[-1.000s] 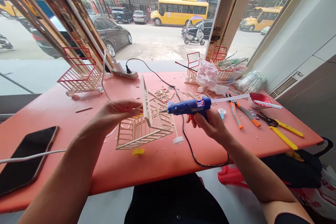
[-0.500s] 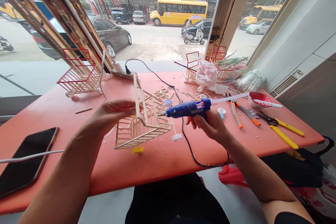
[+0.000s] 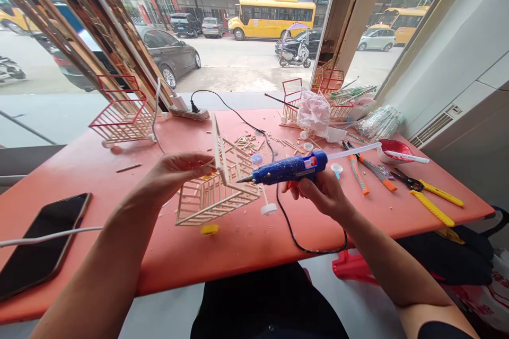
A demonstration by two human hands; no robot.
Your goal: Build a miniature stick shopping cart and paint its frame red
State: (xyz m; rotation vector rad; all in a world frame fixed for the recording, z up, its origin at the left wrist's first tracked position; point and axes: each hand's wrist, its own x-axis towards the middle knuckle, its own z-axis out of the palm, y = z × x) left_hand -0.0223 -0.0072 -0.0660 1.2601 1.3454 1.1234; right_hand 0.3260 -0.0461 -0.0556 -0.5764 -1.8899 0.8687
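Note:
My left hand (image 3: 181, 169) pinches the upper frame of a small model shopping cart (image 3: 219, 211) built from thin wooden sticks. Bottle caps serve as its wheels: a white cap (image 3: 269, 210) and a yellow cap (image 3: 209, 229) show below the basket. In my right hand (image 3: 328, 193) is a blue hot glue gun (image 3: 288, 168), fingers wrapped round its grip. Its nozzle points left, close to the cart's stick frame at the right end; whether it touches cannot be made out. A translucent glue stick (image 3: 353, 151) juts from the gun's back.
Stick offcuts (image 3: 246, 143) lie behind the cart. A finished red-trimmed cart (image 3: 121, 116) stands back left, others back right beside a plastic bag (image 3: 313, 108). Pliers (image 3: 358, 172), yellow-handled cutters (image 3: 433, 206) and a red bowl (image 3: 393, 151) sit right; a phone (image 3: 43, 243) left. The gun's black cord (image 3: 288, 228) loops over the front.
The glue gun has shifted slightly right and its nozzle lowered a little. The cart's upper frame has tilted and moved slightly right in my left hand.

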